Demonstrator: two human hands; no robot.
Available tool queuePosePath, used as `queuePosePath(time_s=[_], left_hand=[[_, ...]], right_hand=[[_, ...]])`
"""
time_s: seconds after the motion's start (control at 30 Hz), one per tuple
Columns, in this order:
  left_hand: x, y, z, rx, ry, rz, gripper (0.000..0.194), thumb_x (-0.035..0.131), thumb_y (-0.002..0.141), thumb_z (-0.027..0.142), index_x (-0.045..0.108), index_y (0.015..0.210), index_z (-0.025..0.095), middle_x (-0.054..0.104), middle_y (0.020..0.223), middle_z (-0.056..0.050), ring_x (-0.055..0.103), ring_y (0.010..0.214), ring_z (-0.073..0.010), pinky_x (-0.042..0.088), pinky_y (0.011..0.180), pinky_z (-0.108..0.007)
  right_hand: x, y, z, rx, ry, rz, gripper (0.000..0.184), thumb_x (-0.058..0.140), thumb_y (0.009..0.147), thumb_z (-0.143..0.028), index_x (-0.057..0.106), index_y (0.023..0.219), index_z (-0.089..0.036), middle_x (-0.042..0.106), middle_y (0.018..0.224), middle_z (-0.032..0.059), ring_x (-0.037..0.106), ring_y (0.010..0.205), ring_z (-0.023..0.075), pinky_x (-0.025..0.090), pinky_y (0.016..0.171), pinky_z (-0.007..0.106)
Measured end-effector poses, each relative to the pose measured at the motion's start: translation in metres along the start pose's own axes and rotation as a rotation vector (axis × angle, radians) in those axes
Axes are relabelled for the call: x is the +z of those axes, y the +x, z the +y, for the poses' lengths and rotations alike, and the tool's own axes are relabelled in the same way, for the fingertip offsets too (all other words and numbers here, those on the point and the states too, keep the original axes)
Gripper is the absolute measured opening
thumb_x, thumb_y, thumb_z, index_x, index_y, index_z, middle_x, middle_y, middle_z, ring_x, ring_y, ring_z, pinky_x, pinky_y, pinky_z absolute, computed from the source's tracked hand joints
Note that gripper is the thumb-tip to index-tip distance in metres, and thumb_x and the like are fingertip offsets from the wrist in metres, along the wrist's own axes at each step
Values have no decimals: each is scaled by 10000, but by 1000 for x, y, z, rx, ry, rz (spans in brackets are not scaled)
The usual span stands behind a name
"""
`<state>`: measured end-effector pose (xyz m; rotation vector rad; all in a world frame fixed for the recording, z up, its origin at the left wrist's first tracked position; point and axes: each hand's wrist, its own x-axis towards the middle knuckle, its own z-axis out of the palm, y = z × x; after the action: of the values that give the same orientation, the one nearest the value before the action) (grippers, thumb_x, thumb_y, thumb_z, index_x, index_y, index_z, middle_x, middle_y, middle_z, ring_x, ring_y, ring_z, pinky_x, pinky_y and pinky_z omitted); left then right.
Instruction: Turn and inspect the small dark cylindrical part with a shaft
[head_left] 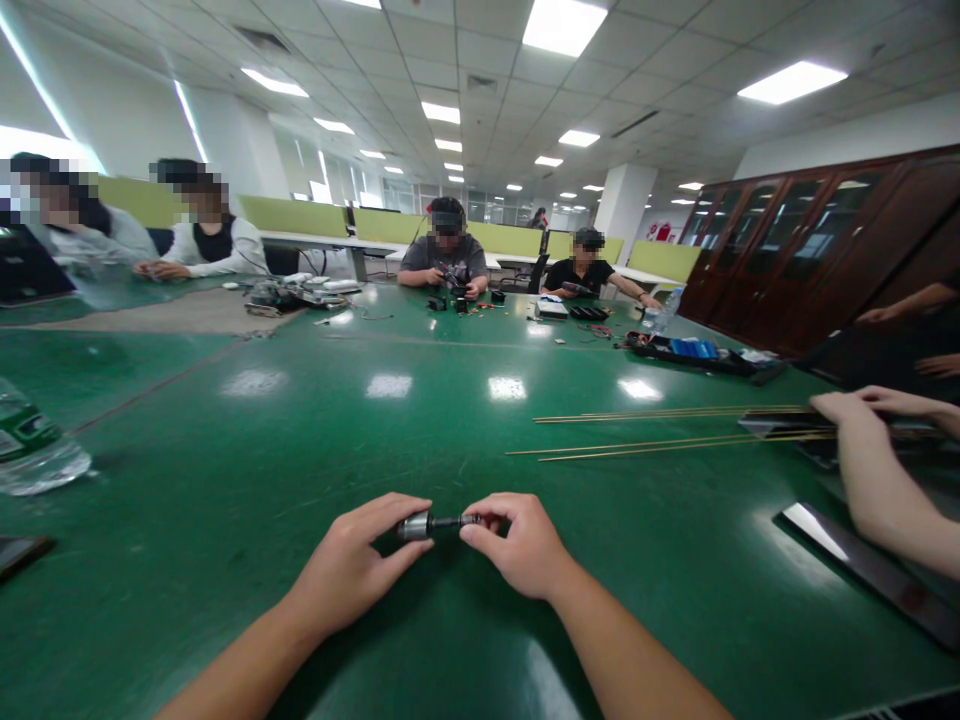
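Green table (225,480), hands (442,550) pinching metal cylinder (431,524)

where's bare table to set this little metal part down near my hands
Bare green table lies just beyond the left hand and right hand holding the small metal part, and leftward toward the water bottle. The right side is crowded: thin brass rods, a co-worker's arm, a flat metal bar.

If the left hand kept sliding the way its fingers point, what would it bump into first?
The left hand points right, toward the right hand. Between them is the small silver metal cylinder with a dark shaft, which both hands pinch. So it would probably meet the right hand's fingers first.
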<state>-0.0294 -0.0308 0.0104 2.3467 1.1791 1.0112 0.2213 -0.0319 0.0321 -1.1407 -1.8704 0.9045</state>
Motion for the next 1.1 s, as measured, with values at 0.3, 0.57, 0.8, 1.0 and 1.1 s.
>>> queuePosePath(time_s=[0.3,0.57,0.8,1.0,1.1], left_hand=[[-1,1,1,0,19,11,355,700,879,321,624,1225,289,686,1153,-30,650,1060,-191,530,941,-311],[-3,2,3,27,22,45,333,685,883,336,655,1202,245,702,1116,-72,675,1019,-217,566,897,-328],[-4,1,2,8,29,37,341,697,874,327,648,1206,265,698,1136,-54,668,1041,-213,559,916,-322],[-4,0,0,2,23,22,359,699,876,326,631,1224,273,688,1153,-49,656,1057,-210,544,933,-327],[-4,0,0,-5,22,19,355,697,878,323,626,1224,287,686,1156,-32,652,1059,-199,537,935,-318]], right_hand=[[-1,0,0,2,3,1,136,691,852,-267,780,911,-184,678,744,19,549,653,134,413,608,236],[-2,0,1,3,-8,12,154,698,850,-291,780,915,-178,679,736,21,548,644,134,409,596,236],[-2,0,1,0,-10,19,145,694,851,-281,779,912,-180,677,731,17,541,632,131,402,591,238],[-2,0,1,-5,-2,19,136,696,849,-270,777,907,-178,662,721,13,534,631,129,399,594,238],[-2,0,2,-4,-4,19,138,695,851,-273,776,912,-179,668,727,15,537,633,130,400,594,239]])
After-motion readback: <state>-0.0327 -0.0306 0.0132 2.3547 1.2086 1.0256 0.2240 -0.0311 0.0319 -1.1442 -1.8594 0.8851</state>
